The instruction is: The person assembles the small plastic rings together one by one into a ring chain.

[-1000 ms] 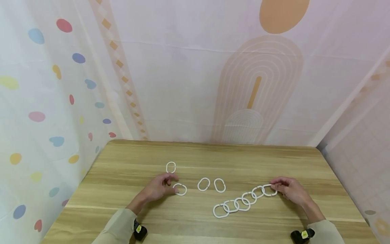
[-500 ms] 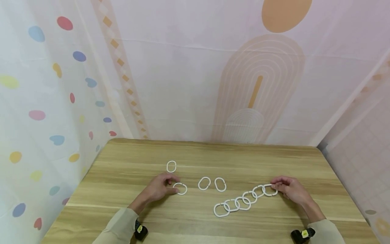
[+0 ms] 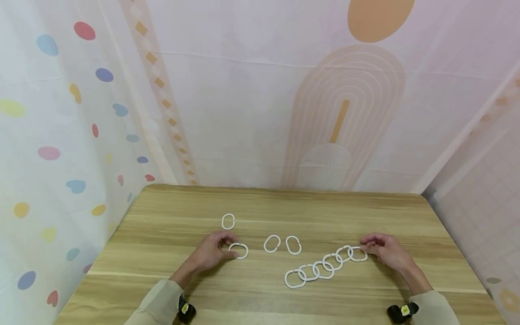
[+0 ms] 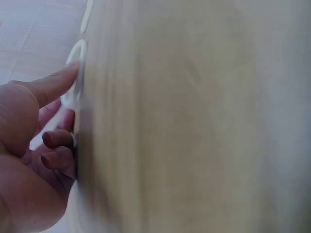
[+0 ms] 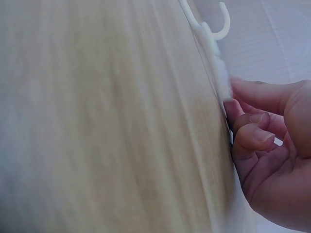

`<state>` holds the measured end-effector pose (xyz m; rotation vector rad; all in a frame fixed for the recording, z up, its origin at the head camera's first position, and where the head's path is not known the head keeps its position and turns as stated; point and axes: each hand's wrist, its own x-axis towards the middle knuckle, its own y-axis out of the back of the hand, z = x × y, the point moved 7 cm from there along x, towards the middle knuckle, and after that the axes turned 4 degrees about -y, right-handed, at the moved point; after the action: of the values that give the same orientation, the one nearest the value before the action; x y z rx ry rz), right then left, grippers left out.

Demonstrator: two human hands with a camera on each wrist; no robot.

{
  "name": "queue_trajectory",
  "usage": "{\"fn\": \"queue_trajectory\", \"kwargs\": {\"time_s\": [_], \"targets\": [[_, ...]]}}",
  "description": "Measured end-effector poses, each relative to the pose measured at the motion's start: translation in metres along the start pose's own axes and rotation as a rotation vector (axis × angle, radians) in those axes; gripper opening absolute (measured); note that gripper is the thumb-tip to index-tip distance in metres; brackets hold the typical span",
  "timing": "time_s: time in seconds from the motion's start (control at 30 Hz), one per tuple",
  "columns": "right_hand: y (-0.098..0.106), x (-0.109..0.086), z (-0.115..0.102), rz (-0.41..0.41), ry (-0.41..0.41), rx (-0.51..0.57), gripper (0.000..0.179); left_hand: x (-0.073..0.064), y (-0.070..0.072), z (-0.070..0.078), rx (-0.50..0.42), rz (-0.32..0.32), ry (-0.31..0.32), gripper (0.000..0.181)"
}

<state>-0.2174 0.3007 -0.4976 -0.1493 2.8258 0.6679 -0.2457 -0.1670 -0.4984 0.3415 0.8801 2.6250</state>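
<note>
Head view: left grip (image 3: pixel 210 249) pinches a link (image 3: pixel 247 251), right grip (image 3: pixel 386 253) a 6-link chain (image 3: pixel 323 262), each by its end.

From here I am missing part of the chain (image 3: pixel 324 262) behind the right hand (image 3: pixel 386 253); the left hand (image 3: pixel 212 250) is hiding a bit of one ring (image 3: pixel 247 251); the table (image 4: pixel 184 121) is looking blurred in the left wrist view; both sleeves (image 3: pixel 158 303) are running off the head view's bottom edge; the right wrist view's top edge is clipping the chain.
</note>
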Motion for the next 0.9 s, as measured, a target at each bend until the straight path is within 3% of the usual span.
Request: {"fn": "queue_trajectory", "kwargs": {"time_s": [0.27, 0.37, 0.47, 0.6, 0.77, 0.9], "targets": [[0.001, -0.003, -0.009, 0.068, 0.016, -0.132, 0.025, -0.002, -0.001, -0.003, -0.023, 0.007, 0.016, 0.030], [-0.002, -0.007, -0.024, 0.109, 0.078, -0.186, 0.024, -0.002, -0.002, -0.003, -0.025, 0.010, 0.017, 0.030], [-0.010, -0.012, -0.045, 0.111, 0.184, -0.157, 0.019, -0.002, -0.001, -0.003, -0.017, 0.017, 0.009, 0.029], [-0.029, -0.017, -0.071, 0.057, 0.305, -0.114, 0.014, -0.003, 0.000, -0.003, -0.012, 0.022, 0.010, 0.029], [-0.064, -0.021, -0.093, -0.079, 0.400, -0.103, 0.015, -0.004, 0.000, -0.003, -0.023, 0.024, 0.018, 0.030], [-0.092, -0.025, -0.100, -0.161, 0.416, -0.115, 0.015, -0.004, 0.000, -0.003, -0.024, 0.029, 0.016, 0.030]]}}
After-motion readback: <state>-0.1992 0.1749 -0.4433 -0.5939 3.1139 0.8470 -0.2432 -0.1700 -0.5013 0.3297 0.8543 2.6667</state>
